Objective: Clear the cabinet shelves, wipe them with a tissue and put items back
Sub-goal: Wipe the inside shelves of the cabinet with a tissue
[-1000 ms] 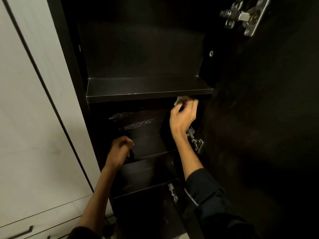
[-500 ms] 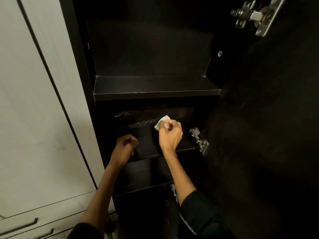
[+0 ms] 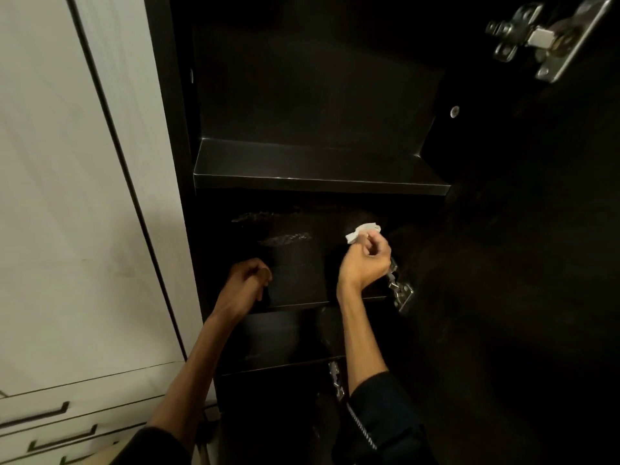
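The dark cabinet stands open with bare black shelves. My right hand (image 3: pixel 364 263) pinches a crumpled white tissue (image 3: pixel 360 233) over the right part of the middle shelf (image 3: pixel 302 290), close to the back wall. My left hand (image 3: pixel 248 280) is curled in a fist at the front left corner of that same shelf, and I see nothing in it. The upper shelf (image 3: pixel 318 172) above both hands is bare. Pale smear marks (image 3: pixel 285 238) show on the back wall behind the middle shelf.
The open cabinet door (image 3: pixel 520 263) fills the right side, with metal hinges at the top (image 3: pixel 543 35) and by my right wrist (image 3: pixel 399 290). A white cabinet front (image 3: pixel 67 196) with dark drawer handles (image 3: pixel 37 414) lies to the left. A lower shelf (image 3: pixel 285 337) sits below.
My right hand came down with the tissue from under the upper shelf's right end to the middle shelf, then shifted right. My left hand stayed put.
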